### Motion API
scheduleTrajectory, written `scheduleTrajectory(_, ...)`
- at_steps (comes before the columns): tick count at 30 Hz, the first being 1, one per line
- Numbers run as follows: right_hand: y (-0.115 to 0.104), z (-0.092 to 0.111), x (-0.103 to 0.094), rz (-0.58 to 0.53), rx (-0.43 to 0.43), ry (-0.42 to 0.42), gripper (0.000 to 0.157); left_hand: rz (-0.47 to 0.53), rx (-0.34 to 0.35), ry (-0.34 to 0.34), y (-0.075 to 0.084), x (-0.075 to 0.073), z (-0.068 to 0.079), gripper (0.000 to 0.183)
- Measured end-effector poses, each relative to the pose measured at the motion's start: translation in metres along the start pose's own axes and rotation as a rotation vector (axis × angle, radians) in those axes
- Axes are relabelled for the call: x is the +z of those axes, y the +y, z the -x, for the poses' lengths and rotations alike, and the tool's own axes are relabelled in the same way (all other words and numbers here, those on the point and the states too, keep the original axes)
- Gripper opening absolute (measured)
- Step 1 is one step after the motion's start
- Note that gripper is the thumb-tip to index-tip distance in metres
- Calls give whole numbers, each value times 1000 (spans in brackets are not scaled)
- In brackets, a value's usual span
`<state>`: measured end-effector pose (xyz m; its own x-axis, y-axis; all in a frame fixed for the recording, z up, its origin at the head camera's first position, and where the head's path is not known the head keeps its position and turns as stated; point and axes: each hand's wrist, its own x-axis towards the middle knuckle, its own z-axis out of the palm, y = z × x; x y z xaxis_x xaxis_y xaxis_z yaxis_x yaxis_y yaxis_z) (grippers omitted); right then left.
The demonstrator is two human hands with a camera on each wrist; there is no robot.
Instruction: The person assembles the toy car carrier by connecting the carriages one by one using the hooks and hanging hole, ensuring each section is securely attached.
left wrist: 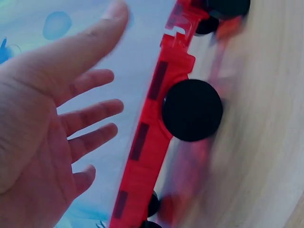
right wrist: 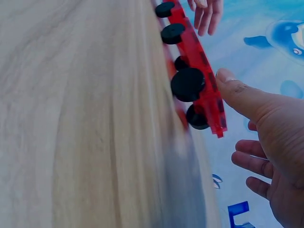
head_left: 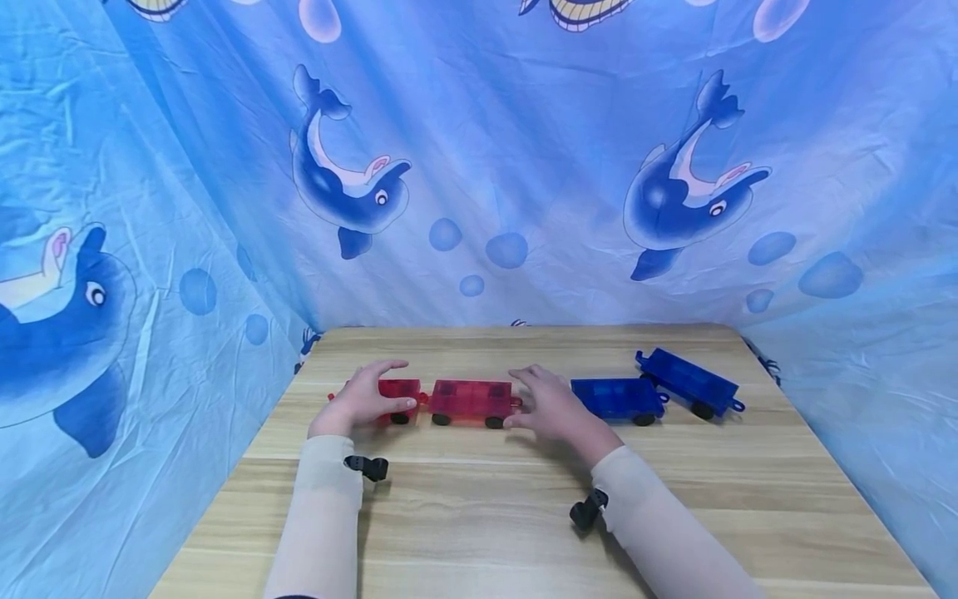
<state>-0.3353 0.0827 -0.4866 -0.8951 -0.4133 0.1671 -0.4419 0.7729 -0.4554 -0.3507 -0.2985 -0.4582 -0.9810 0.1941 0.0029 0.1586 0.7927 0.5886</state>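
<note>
Two red toy train cars stand end to end on black wheels, linked by a hook-and-loop coupling (head_left: 424, 398). My left hand (head_left: 363, 401) hovers by the left red car (head_left: 399, 406), thumb and fingers spread, hiding its left part. In the left wrist view the fingers (left wrist: 92, 111) are loosely extended, holding nothing, beside that car's side. At the right end of the right red car (head_left: 473, 403), my right hand (head_left: 552, 404) has its thumb and fingers apart around the end hook. The right wrist view shows the thumb close to the car's edge and an ungripped palm.
Right of my right hand stands a blue train car (head_left: 612, 399), its left end near my wrist. Another blue car (head_left: 690, 381) sits angled behind it. A wooden table (head_left: 464, 516) carries everything; a blue dolphin-print curtain (head_left: 479, 166) hangs behind and at the sides.
</note>
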Motion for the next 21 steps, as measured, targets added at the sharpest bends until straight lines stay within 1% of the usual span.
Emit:
scheduleTrajectory(4,1,7,-10,-43,-5,23,94,14,51,37,9,-2,0,82)
scheduleTrajectory(7,5,10,-14,-48,-4,46,92,11,94,72,15,-3,-1,76)
scheduleTrajectory(11,14,12,-21,-48,21,66,91,-2,156,125,25,-3,-1,70)
scheduleTrajectory(15,24,16,-33,-43,38,68,93,-17,239,185,35,1,-5,66)
scheduleTrajectory(17,29,18,-39,-41,53,65,95,-27,269,216,40,4,-7,66)
scheduleTrajectory(21,38,21,-51,-60,74,60,99,-23,296,236,49,10,-8,65)
